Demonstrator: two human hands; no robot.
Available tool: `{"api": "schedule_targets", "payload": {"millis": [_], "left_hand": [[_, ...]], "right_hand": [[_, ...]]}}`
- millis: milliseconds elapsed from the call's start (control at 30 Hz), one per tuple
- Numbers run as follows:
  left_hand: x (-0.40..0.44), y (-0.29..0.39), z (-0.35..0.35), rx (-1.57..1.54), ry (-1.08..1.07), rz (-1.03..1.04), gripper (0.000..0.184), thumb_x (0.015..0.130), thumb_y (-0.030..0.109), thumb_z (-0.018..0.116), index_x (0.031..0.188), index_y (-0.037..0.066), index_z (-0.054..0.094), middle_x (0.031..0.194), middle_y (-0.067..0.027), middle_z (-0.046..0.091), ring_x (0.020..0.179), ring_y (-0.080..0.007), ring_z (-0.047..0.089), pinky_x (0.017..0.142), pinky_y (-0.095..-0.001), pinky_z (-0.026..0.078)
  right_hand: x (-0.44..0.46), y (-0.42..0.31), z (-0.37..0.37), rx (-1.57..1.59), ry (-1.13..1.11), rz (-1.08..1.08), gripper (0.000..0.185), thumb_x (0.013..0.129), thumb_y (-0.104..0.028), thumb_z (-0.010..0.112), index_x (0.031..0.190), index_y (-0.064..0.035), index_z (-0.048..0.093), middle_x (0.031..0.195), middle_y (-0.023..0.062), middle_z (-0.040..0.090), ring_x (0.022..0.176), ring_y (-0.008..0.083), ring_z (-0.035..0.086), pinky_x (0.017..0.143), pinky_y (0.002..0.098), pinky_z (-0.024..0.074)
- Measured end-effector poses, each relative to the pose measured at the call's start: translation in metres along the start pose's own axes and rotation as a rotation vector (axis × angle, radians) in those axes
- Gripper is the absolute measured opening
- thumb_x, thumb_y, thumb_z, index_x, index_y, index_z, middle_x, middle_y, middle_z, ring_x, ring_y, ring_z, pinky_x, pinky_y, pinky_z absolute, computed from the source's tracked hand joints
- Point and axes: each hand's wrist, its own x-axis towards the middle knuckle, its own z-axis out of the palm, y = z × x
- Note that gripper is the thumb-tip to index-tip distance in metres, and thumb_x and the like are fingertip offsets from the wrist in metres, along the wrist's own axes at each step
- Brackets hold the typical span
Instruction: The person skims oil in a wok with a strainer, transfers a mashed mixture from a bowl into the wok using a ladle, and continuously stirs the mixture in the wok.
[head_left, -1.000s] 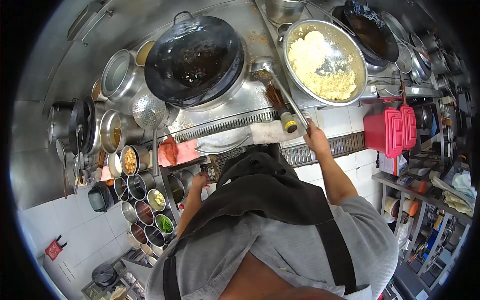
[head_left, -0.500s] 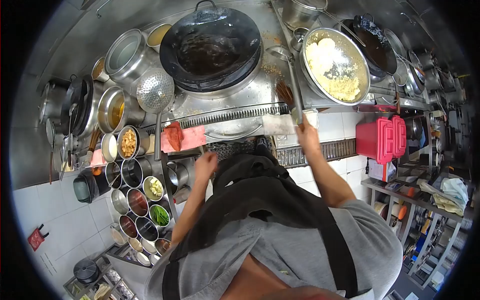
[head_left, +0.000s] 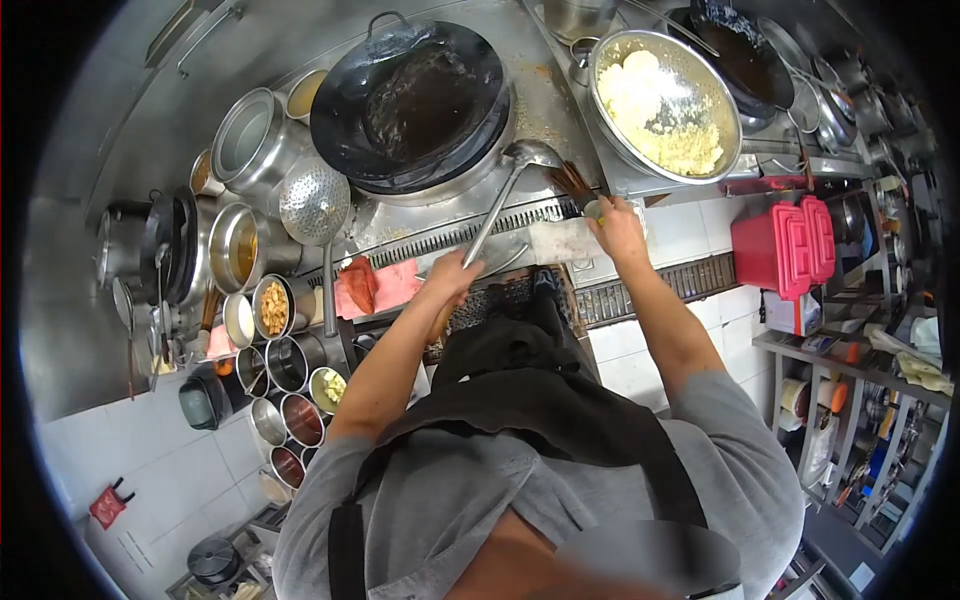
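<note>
My left hand (head_left: pixel 455 280) is closed around the handle of a metal ladle (head_left: pixel 490 222). The ladle's bowl lies up and to the right, beside the wok's lower right rim. My right hand (head_left: pixel 620 235) grips the handle end of a bamboo wok brush (head_left: pixel 572 184); its bristles point up and left, close to the ladle bowl. In front of me a large black wok (head_left: pixel 410 105) sits on the burner, its inside dark and shiny. A white cloth (head_left: pixel 560 243) lies on the front edge between my hands.
A steel bowl of pale yellow food (head_left: pixel 735 115) stands at the right. A perforated skimmer (head_left: pixel 314 203) rests left of the wok, near a pink cloth (head_left: pixel 400 283) with a reddish cloth (head_left: pixel 357 285) on it. Several pots and ingredient tins fill the left. Red lidded bins (head_left: pixel 765 250) stand right.
The ladle has passed from my right hand to my left, its handle now slanting down leftward. My left hand has moved up and right. My right hand has shifted slightly up, onto the brush.
</note>
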Motion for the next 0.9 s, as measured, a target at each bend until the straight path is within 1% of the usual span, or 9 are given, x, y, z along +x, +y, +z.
{"api": "schedule_targets", "payload": {"millis": [67,200,267,400,500,567,667,733,900], "left_hand": [[0.007,-0.031,-0.014,0.388,0.068,0.068,0.038,0.084,0.03,0.057,0.105,-0.002,0.057,0.077,-0.0227,0.066,0.059,-0.0306,0.067,0.054,-0.0426,0.054],[-0.011,-0.066,-0.035,0.67,0.178,0.092,0.04,0.084,0.03,0.056,0.107,-0.003,0.056,0.084,-0.0271,0.065,0.074,-0.0394,0.067,0.069,-0.0493,0.054],[-0.018,-0.073,-0.042,0.675,0.399,0.133,0.04,0.085,0.032,0.055,0.108,-0.001,0.055,0.087,-0.0278,0.065,0.083,-0.0433,0.065,0.076,-0.053,0.051],[-0.034,-0.054,-0.047,0.711,0.395,0.034,0.034,0.087,0.031,0.057,0.106,0.003,0.055,0.086,-0.0259,0.066,0.08,-0.042,0.065,0.073,-0.0523,0.052],[-0.031,-0.065,-0.045,0.751,0.502,0.135,0.025,0.086,0.025,0.058,0.102,0.006,0.055,0.084,-0.0205,0.066,0.076,-0.0388,0.066,0.068,-0.0494,0.053],[-0.031,-0.074,-0.045,0.783,0.584,0.245,0.017,0.086,0.02,0.057,0.098,0.008,0.054,0.084,-0.0168,0.064,0.076,-0.0355,0.065,0.065,-0.0459,0.054],[-0.028,-0.073,-0.049,0.818,0.591,0.255,0.017,0.087,0.02,0.057,0.099,0.008,0.056,0.085,-0.0155,0.064,0.077,-0.0346,0.065,0.064,-0.0457,0.053],[-0.029,-0.071,-0.052,0.822,0.595,0.251,0.017,0.086,0.019,0.058,0.099,0.008,0.057,0.086,-0.0145,0.064,0.078,-0.0341,0.065,0.066,-0.0453,0.053],[-0.034,-0.085,-0.057,0.899,0.675,0.349,0.021,0.079,0.011,0.059,0.1,0.01,0.057,0.084,-0.0114,0.061,0.079,-0.0308,0.063,0.072,-0.0419,0.051]], "right_hand": [[0.019,0.028,0.035,-0.064,-0.184,0.04,0.037,0.076,-0.02,0.071,0.108,-0.0024,0.062,0.103,0.0227,0.062,0.1,0.0402,0.059,0.085,0.044,0.0484],[0.043,0.038,0.053,-0.073,-0.409,0.123,0.047,0.07,-0.023,0.072,0.111,-0.0032,0.062,0.105,0.0218,0.064,0.1,0.0397,0.06,0.087,0.043,0.0487],[0.052,0.038,0.037,0.036,-0.448,0.245,0.038,0.069,-0.024,0.068,0.099,-0.0016,0.064,0.099,0.023,0.066,0.098,0.0379,0.062,0.087,0.0435,0.0493],[0.017,0.046,-0.003,0.123,-0.279,0.178,0.047,0.068,-0.027,0.067,0.108,-0.0015,0.065,0.099,0.0225,0.066,0.096,0.039,0.062,0.086,0.0444,0.0486],[-0.006,0.045,-0.053,0.273,-0.307,0.231,0.056,0.068,-0.026,0.067,0.119,-0.0032,0.061,0.098,0.0235,0.066,0.092,0.0398,0.063,0.083,0.0416,0.0492],[-0.01,0.034,-0.071,0.573,-0.123,0.345,0.06,0.069,-0.027,0.065,0.125,-0.0052,0.058,0.099,0.0236,0.066,0.09,0.039,0.063,0.081,0.0395,0.0492],[0.008,0.009,-0.048,0.834,-0.133,0.297,0.06,0.07,-0.025,0.065,0.127,-0.008,0.057,0.096,0.0226,0.067,0.088,0.038,0.064,0.08,0.0381,0.0495],[0.037,0.036,0.021,0.395,-0.469,0.233,0.058,0.072,-0.023,0.067,0.127,-0.0095,0.057,0.098,0.0214,0.067,0.09,0.0373,0.064,0.081,0.0397,0.0489],[0.061,0.023,-0.023,0.381,-0.26,0.183,0.055,0.074,-0.025,0.067,0.126,-0.0119,0.058,0.101,0.0216,0.066,0.094,0.0379,0.063,0.085,0.0413,0.0484]]}}
